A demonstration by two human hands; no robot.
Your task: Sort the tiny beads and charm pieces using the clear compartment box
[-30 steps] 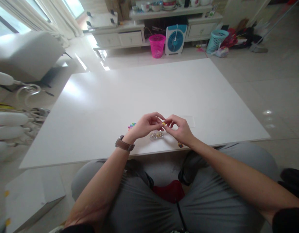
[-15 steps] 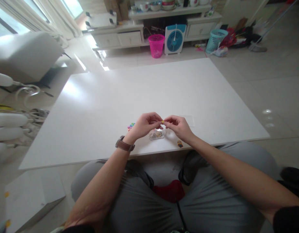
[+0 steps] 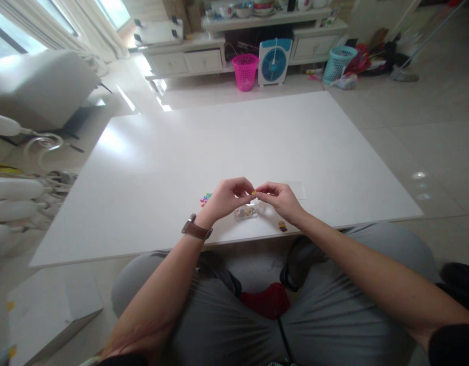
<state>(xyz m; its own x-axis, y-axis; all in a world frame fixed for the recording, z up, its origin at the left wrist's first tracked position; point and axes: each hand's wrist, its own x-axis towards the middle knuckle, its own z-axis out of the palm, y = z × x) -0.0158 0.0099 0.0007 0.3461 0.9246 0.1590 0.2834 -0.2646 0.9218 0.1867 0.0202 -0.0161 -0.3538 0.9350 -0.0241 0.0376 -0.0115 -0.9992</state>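
Observation:
Between the fingertips of both hands is a tiny yellow piece point(image 3: 254, 193), too small to make out its kind. My left hand point(image 3: 231, 197), with a brown-strapped watch point(image 3: 196, 227) on its wrist, pinches it from the left. From the right, the thumb and fingers of my right hand point(image 3: 280, 199) pinch it too. Just below the hands lies a clear plastic box point(image 3: 245, 212) with metal rings inside. A small yellow cartoon figure point(image 3: 282, 226) lies near the table edge under my right wrist. Colourful little pieces point(image 3: 205, 199) sit left of my left hand, partly hidden by it.
The white table point(image 3: 219, 142) spreads out before me, its near edge above my knees. A clear flat lid or sheet point(image 3: 295, 190) lies just beyond my right hand. Farther off on the floor stand a pink basket point(image 3: 245, 73), a blue fan point(image 3: 274, 63) and a light-blue basket point(image 3: 338, 65).
The hands have shifted very slightly, and the fingers around the yellow piece have changed position a little. More of the piece shows now. The other things stay where they were.

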